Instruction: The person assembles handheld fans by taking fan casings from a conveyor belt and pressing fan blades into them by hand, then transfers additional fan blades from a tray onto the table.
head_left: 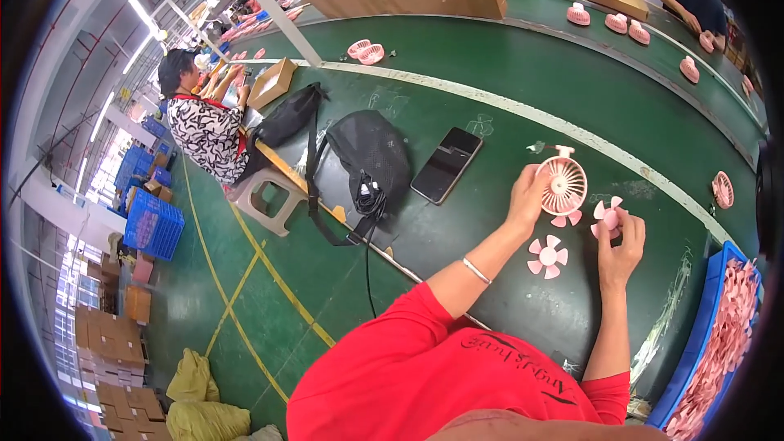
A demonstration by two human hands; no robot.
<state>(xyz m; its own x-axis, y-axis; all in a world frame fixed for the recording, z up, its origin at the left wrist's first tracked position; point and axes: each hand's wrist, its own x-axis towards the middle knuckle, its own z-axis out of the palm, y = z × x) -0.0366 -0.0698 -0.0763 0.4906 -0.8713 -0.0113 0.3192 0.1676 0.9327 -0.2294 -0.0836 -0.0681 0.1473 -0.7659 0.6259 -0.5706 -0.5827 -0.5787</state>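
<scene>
My left hand [529, 198] grips a pink fan housing [563, 184] with a round slotted grille, raised over the green work table. Between the fingers of my right hand [621, 250] is a small pink fan blade [606, 216], just right of the housing. Another fan blade [547, 257] lies flat on the table between my hands. One more blade [567, 219] shows partly beneath the housing, its upper part hidden. A silver bracelet circles my left wrist.
At the right edge stands a blue crate [701, 341] full of pink blades. A phone [447, 165] and a black bag [367, 159] lie to the left. Beyond a pale rail runs a green conveyor [523, 61] with pink housings [616, 23]. A co-worker [204, 118] sits far left.
</scene>
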